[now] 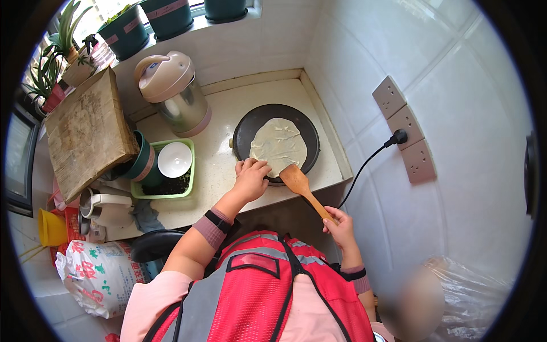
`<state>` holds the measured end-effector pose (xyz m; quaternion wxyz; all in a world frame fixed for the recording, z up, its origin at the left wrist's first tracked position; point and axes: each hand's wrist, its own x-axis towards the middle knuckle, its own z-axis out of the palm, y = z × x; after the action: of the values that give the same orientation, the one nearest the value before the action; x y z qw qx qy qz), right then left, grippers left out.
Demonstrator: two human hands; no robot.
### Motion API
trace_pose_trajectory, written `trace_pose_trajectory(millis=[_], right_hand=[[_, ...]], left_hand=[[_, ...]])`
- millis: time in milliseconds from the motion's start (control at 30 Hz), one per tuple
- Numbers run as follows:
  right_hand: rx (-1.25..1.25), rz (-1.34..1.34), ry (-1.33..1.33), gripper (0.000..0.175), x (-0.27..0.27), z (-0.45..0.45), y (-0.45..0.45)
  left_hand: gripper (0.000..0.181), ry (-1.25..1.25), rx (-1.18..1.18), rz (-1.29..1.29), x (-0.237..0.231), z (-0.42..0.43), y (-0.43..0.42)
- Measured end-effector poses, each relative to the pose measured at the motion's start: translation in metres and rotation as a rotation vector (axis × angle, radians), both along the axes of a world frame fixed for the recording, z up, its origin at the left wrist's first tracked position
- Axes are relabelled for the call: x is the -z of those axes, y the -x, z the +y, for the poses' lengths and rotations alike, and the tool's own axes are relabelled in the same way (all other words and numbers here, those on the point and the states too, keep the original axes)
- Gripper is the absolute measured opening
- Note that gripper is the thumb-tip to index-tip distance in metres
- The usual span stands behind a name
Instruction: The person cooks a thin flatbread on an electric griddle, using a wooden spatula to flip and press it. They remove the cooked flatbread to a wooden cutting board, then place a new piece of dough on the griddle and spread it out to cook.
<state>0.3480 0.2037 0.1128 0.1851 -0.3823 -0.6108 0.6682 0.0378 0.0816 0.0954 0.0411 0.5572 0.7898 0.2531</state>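
A thin, pale flatbread [280,143] with a wrinkled surface lies in a round black electric griddle [245,128] on the counter. My left hand [251,178] is over the griddle's near left rim, fingertips bent down at the flatbread's lower left edge. Whether they pinch the dough or only touch it is hidden. In my right hand [339,224] is the handle of a wooden spatula [297,181], gripped in front of the counter edge. The spatula's blade tip meets the flatbread's near edge.
A plugged black cord [363,171] hangs by the right wall. Left of the griddle stand a vacuum flask [181,102] and a green tray [191,171] of soil holding a white bowl [174,160]. A thick wooden board [89,132] leans farther left, above a white jug [113,209].
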Motion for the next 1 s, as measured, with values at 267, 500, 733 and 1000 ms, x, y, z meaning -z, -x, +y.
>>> trace_pose_trajectory(millis=[267, 500, 733, 1000], right_hand=[[0.055, -0.022, 0.114, 0.042, -0.004, -0.002, -0.018], [0.127, 0.053, 0.185, 0.039, -0.015, -0.003, -0.029], [0.076, 0.059, 0.178, 0.038, -0.015, -0.002, -0.005], [0.054, -0.032, 0.130, 0.037, -0.008, -0.010, -0.006]], left_hand=[[0.031, 0.095, -0.030, 0.043, 0.001, 0.004, -0.002], [0.028, -0.024, -0.078, 0.025, 0.006, 0.005, 0.001], [0.025, -0.151, -0.086, -0.006, -0.001, 0.002, 0.002], [0.025, -0.167, -0.100, -0.027, 0.000, -0.004, -0.001]])
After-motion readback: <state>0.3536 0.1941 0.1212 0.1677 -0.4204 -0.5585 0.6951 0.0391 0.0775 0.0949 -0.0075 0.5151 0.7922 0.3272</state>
